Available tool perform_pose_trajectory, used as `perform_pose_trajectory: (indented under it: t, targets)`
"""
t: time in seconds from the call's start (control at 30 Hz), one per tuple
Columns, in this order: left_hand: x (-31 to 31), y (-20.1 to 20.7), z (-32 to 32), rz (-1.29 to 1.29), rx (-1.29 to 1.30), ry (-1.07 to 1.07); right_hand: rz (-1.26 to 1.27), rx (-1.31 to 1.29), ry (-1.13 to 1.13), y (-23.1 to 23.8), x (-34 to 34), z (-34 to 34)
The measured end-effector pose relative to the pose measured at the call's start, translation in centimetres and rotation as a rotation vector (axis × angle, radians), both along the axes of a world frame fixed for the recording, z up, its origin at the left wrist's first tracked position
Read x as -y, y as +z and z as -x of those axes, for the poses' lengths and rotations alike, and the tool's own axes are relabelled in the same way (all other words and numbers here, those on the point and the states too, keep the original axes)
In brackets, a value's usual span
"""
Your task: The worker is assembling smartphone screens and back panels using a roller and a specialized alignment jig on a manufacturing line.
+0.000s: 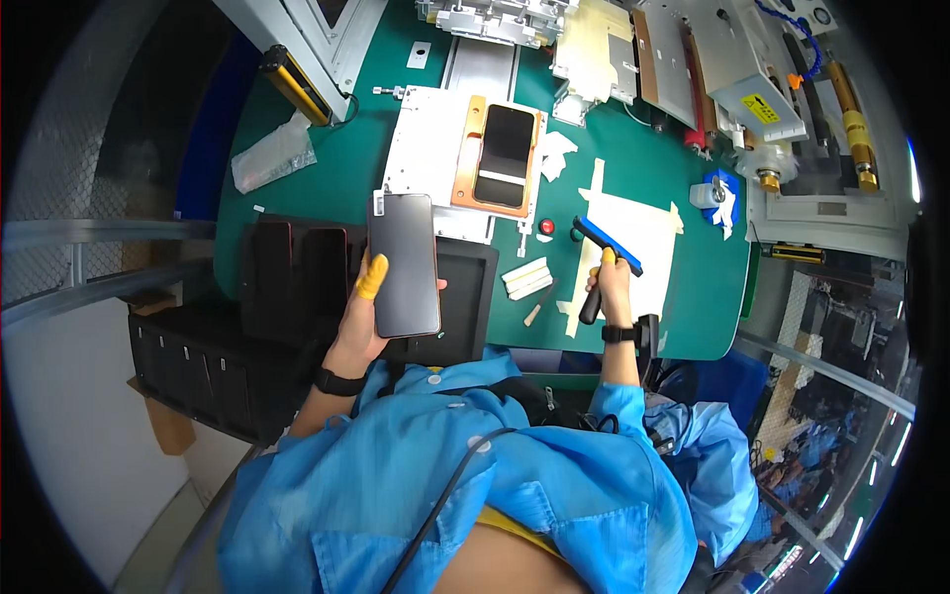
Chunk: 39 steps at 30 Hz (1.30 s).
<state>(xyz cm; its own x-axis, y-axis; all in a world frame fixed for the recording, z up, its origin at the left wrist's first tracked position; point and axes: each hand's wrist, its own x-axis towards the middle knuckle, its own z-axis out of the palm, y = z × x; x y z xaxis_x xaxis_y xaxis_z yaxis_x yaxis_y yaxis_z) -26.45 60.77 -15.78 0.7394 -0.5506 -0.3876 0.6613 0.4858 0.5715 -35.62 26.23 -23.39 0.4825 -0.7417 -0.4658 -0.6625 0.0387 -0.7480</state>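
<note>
Left hand (pixel 368 315): fingers wrapped around a dark phone (pixel 404 264), yellow-capped thumb on its left edge, held face-up over the black tray (pixel 465 297).
Right hand (pixel 611 282): fist clenched on the black handle of a blue squeegee (pixel 606 247), blade uppermost.
Second phone (pixel 505 155): lies in the orange frame (pixel 470 148) on a white plate.
Worktop (pixel 693 287): green mat, beige sheet beneath the squeegee.

Phone panel (pixel 404 265): dark grey, glossy
Squeegee (pixel 606 246): blue blade, black handle
Bench (pixel 356 158): deep green
Fixture frame (pixel 465 158): copper-orange
Finger cot (pixel 372 277): yellow
Tray (pixel 297 267): black
Sleeves (pixel 396 475): light blue
</note>
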Motion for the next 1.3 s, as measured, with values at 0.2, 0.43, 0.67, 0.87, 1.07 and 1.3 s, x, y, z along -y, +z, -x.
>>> perform_pose_trajectory:
  t: [0.2, 0.43, 0.67, 0.87, 1.07, 1.3]
  targets:
    - [1.7, -0.2, 0.7, 0.212, -0.099, -0.018, -0.06, 0.068, -0.001, -4.3, 4.5, 2.1]
    - [2.4, -5.6, 1.9, 0.012, -0.162, -0.119, 0.246, 0.138, -0.234, -9.3, 5.0, 6.3]
    - [3.3, -11.1, 4.5, -0.342, -0.143, -0.116, 0.098, 0.049, -0.261, -8.0, 0.3, 8.1]
    - [2.9, -10.6, 4.5, -1.038, 0.569, -0.441, 0.157, 0.153, -0.388, -9.3, 6.7, 5.3]
    - [-5.7, -9.9, -0.1, -1.463, 1.055, 0.075, 0.168, 0.066, -0.427, -8.6, -2.9, 6.6]
    - [-19.1, -12.8, -5.6, -2.14, 0.093, 0.064, 0.819, -0.561, -0.252, -5.2, -9.0, 2.7]
